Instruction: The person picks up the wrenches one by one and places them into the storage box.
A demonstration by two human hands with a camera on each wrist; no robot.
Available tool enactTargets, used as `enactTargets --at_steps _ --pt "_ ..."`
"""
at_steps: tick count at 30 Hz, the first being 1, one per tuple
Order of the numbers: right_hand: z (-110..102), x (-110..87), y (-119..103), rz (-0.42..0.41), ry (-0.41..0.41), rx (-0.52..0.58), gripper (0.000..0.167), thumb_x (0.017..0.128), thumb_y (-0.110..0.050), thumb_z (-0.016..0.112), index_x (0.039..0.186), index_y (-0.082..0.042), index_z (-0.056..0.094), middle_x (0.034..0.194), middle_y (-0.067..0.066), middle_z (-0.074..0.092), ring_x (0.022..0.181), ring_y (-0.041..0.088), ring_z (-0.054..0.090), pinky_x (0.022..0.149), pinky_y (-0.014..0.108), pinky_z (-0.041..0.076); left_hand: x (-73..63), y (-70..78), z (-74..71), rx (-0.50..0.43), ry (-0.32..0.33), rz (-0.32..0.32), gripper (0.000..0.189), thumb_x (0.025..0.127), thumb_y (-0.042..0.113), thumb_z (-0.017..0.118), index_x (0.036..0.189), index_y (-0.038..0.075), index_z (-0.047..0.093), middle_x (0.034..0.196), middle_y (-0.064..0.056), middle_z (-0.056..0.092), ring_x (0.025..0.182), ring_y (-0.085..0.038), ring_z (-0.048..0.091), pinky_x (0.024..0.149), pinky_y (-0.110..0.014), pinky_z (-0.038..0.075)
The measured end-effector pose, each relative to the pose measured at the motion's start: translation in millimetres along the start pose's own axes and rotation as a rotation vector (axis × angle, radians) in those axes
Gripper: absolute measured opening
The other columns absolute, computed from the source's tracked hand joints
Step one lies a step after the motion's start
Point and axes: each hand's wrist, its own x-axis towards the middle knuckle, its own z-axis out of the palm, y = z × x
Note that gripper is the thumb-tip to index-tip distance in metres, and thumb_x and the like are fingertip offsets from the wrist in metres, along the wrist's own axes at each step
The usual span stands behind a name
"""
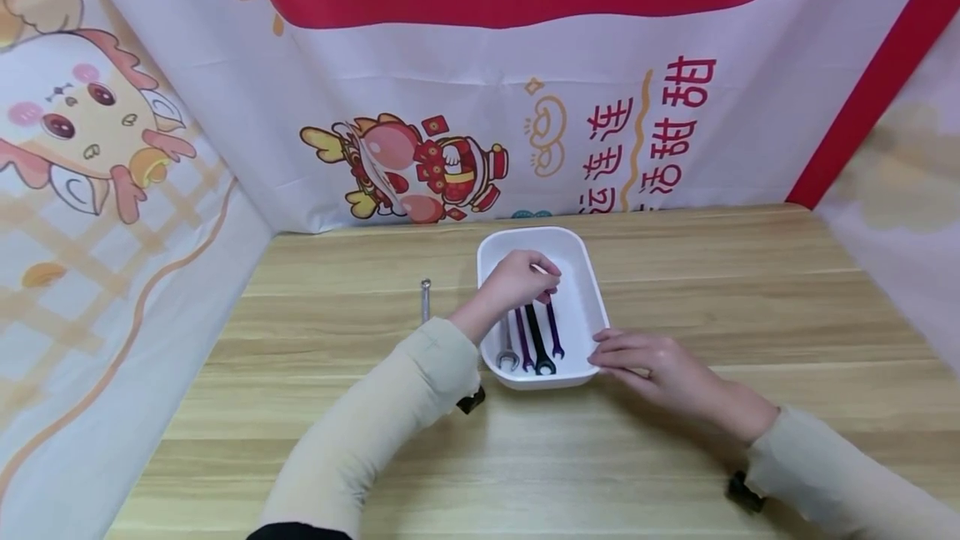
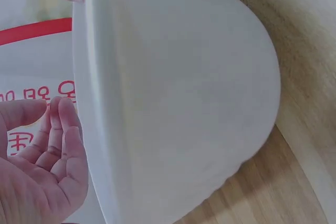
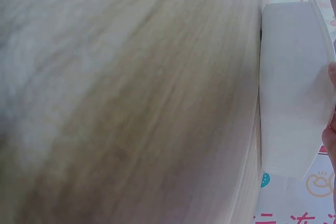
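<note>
A white tray (image 1: 589, 298) stands on the table with several wrenches lying side by side in it: a silver wrench (image 1: 507, 352), a black wrench (image 1: 542, 352) and purple wrenches (image 1: 556, 340). My left hand (image 1: 525, 277) is over the tray, covering the upper ends of the wrenches. In the left wrist view its fingers (image 2: 55, 140) bend loosely toward the thumb, and nothing shows between them. With fingers extended, my right hand (image 1: 652, 365) touches the tray's right rim near the front corner. The tray's outer wall (image 3: 294, 87) fills part of the right wrist view.
Another silver wrench (image 1: 425, 300) lies on the wooden table (image 1: 337, 315) left of the tray, partly behind my left sleeve (image 1: 405, 382). A printed cloth (image 1: 480, 82) hangs along the table's back edge, and another cloth hangs at the left.
</note>
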Motion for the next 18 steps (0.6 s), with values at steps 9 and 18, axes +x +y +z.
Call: enactTargets --at_steps 9,18 --pt "1.0 -1.4 0.1 0.005 -0.006 0.006 0.031 0.107 -0.028 0.057 0.108 -0.007 0.079 0.11 0.01 0.076 0.107 0.031 0.07 0.11 0.021 0.04 -13.6 -4.0 -17.2 -0.078 0.047 0.062 0.021 0.099 0.011 0.065 0.118 0.002 0.071 0.105 -0.014 0.073 0.08 -0.02 0.07 0.085 -0.036 0.057" --pt "0.5 -0.8 -0.8 0.016 -0.004 -0.009 0.029 0.106 -0.027 0.059 0.107 -0.007 0.079 0.11 0.008 0.076 0.107 0.032 0.071 0.108 0.022 0.042 -27.2 -10.6 -35.2 -0.145 0.082 0.038 0.02 0.101 0.01 0.063 0.118 0.004 0.07 0.103 -0.012 0.07 0.084 -0.021 0.067 0.086 -0.038 0.058"
